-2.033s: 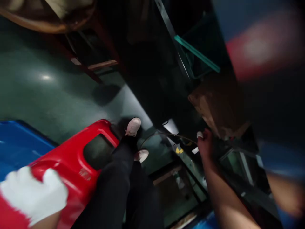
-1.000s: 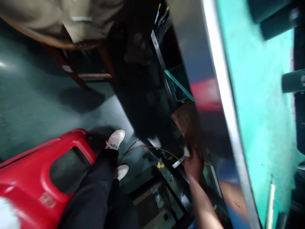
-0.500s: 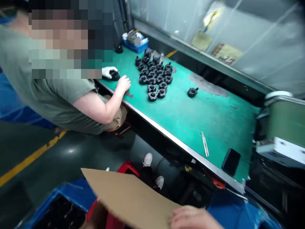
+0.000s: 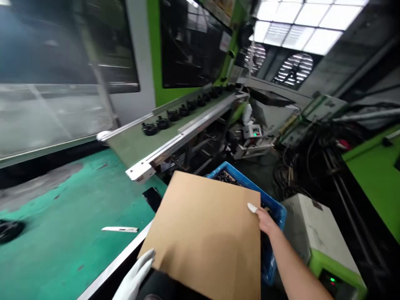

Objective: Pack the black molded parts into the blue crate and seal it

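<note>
— Where do we have the cardboard sheet [image 4: 206,233]?
— Above the blue crate [image 4: 275,208]; our gloved left hand [image 4: 134,279] and bare right hand [image 4: 264,218] grasp its edges. We read no writing on it.

Green-topped workbench [image 4: 62,208], grey conveyor [image 4: 175,125], green machine housing [image 4: 153,50], bright ceiling panels [image 4: 306,21], tangled cables [image 4: 300,158].

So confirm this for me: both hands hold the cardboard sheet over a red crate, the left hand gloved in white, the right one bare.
One detail is off: the crate under the cardboard sheet is blue, not red, as the head view shows. The rest stands: the left hand wears a white glove at the sheet's lower left edge, and the bare right hand grips its right edge.
</note>
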Demonstrator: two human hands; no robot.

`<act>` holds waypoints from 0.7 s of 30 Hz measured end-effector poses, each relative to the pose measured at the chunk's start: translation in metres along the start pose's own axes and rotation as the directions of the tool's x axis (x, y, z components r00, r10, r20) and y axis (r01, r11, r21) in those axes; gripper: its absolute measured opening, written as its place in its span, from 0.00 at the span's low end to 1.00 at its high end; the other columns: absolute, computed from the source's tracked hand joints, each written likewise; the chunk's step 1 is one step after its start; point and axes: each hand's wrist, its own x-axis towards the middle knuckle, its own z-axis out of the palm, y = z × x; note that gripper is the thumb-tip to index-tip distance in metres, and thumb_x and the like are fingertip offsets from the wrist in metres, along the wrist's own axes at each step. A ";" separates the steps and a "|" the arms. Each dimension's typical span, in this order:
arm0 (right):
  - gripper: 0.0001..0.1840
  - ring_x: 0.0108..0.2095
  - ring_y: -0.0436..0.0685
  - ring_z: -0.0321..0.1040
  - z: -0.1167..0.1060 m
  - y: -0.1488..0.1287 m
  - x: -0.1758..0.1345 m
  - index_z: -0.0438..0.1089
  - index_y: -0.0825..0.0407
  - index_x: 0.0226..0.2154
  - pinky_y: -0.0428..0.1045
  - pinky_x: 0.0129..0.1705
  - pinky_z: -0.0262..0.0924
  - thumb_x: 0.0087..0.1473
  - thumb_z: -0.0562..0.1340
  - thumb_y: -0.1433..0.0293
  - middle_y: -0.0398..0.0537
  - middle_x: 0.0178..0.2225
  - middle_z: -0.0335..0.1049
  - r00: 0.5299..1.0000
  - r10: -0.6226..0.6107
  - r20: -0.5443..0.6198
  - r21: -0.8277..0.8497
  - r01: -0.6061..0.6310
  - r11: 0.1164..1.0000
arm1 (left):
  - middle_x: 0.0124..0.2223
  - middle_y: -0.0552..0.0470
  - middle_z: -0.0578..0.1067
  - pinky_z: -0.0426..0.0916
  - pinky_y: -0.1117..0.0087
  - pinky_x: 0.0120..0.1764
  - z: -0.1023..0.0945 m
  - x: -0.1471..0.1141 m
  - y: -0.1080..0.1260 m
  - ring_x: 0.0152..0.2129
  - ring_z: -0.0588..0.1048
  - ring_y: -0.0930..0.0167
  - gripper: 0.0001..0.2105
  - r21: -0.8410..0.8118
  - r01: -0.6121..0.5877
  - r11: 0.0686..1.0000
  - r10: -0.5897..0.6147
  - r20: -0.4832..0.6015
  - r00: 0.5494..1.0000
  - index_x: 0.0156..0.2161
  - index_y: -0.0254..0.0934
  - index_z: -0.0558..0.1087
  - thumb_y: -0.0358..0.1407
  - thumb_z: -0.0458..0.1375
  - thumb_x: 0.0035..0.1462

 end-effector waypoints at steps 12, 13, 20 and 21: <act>0.15 0.37 0.54 0.74 -0.242 0.074 0.086 0.71 0.55 0.47 0.53 0.39 0.73 0.65 0.63 0.61 0.48 0.43 0.74 0.833 0.227 -0.504 0.294 -0.081 0.952 | 0.58 0.50 0.75 0.58 0.58 0.67 0.191 0.066 0.142 0.61 0.69 0.60 0.24 0.381 -0.046 0.924 -0.075 0.297 0.952 0.54 0.40 0.75 0.52 0.51 0.61; 0.15 0.38 0.55 0.74 -0.245 0.075 0.099 0.70 0.55 0.48 0.53 0.39 0.73 0.65 0.63 0.62 0.49 0.43 0.74 0.834 0.225 -0.503 0.290 -0.082 0.953 | 0.58 0.50 0.76 0.59 0.59 0.67 0.203 0.070 0.148 0.60 0.70 0.60 0.24 0.402 -0.061 0.914 -0.067 0.297 0.952 0.53 0.40 0.76 0.51 0.51 0.61; 0.16 0.45 0.59 0.73 -0.228 0.045 0.166 0.69 0.53 0.52 0.58 0.46 0.72 0.63 0.64 0.64 0.51 0.50 0.72 0.801 0.030 -0.598 0.048 -0.001 0.999 | 0.56 0.51 0.77 0.65 0.64 0.63 0.243 0.111 0.177 0.57 0.72 0.61 0.23 0.494 -0.161 0.854 -0.010 0.325 0.946 0.54 0.40 0.76 0.49 0.50 0.62; 0.18 0.48 0.60 0.72 -0.224 0.037 0.172 0.68 0.53 0.53 0.60 0.49 0.71 0.63 0.64 0.64 0.52 0.52 0.70 0.774 -0.017 -0.633 -0.008 0.016 1.000 | 0.56 0.50 0.77 0.65 0.63 0.63 0.245 0.117 0.179 0.57 0.72 0.61 0.23 0.509 -0.183 0.841 0.006 0.330 0.944 0.54 0.40 0.75 0.49 0.50 0.62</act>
